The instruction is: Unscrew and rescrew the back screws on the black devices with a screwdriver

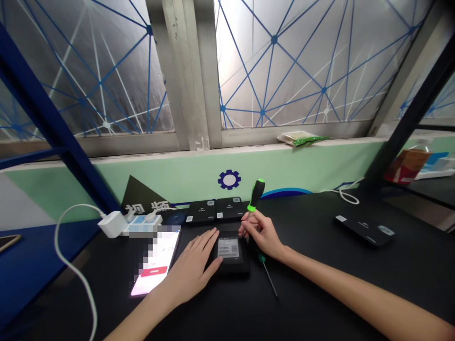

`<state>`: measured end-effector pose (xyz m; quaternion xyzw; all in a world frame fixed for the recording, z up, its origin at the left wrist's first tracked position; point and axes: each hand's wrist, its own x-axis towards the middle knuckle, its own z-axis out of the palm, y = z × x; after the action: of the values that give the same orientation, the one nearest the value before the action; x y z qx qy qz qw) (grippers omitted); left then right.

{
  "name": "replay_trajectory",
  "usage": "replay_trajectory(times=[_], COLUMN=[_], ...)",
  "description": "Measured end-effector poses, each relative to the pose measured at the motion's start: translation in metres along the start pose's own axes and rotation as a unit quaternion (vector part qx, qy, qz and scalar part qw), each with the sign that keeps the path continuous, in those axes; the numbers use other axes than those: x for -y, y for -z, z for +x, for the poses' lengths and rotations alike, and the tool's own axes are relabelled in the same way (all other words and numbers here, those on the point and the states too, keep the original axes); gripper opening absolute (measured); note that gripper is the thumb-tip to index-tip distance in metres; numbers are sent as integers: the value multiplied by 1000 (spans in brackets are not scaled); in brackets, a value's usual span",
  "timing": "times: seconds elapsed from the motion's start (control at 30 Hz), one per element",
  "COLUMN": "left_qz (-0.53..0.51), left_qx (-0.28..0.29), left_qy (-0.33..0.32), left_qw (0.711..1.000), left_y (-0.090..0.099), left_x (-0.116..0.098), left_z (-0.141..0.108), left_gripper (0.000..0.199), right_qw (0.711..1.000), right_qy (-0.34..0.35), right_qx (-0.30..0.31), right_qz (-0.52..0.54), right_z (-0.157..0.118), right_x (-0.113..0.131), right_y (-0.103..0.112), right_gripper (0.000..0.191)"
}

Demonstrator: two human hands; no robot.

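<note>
A black box-like device point(232, 267) with a white printed label lies on the dark table in front of me. My left hand point(194, 263) rests flat along its left side, fingers stretched out and the thumb on its near left part. My right hand point(261, 232) is closed around the shaft of a screwdriver point(256, 194) with a black and bright green handle. It stands almost upright, handle up, at the device's right edge; my fingers hide its tip. Just under that hand, a second screwdriver point(269, 277) with a dark green handle lies on the table, partly covered.
Two similar black devices point(201, 212) sit side by side at the back, and another flat black device point(364, 229) lies to the right. A lit phone point(156, 265) is left of my hand. Behind it are a power strip point(142, 225) and a white charger point(114, 224) with a cable.
</note>
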<state>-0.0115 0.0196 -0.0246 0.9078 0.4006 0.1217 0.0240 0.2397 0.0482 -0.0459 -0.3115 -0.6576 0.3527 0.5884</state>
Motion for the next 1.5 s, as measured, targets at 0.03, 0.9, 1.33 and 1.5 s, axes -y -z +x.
replay_trajectory(times=[0.03,0.9,1.33,1.5], left_qz=[-3,-41,-40,-46], left_qx=[5,26,15,9], left_qy=[0,13,5,0], left_qw=[1000,999,999,999], left_y=[0,9,7,8], left_x=[1,-6,-3,-4], left_z=[0,0,-1,0], left_gripper=[58,70,71,69], right_qw=[1000,976,977,976], right_qy=[7,106,102,102], right_qx=[4,61,56,55], right_qz=[-6,-182,-179,-183], right_z=[0,-6,-5,-5], right_x=[1,6,8,9], right_y=[0,2,2,3], right_gripper=[16,9,11,13])
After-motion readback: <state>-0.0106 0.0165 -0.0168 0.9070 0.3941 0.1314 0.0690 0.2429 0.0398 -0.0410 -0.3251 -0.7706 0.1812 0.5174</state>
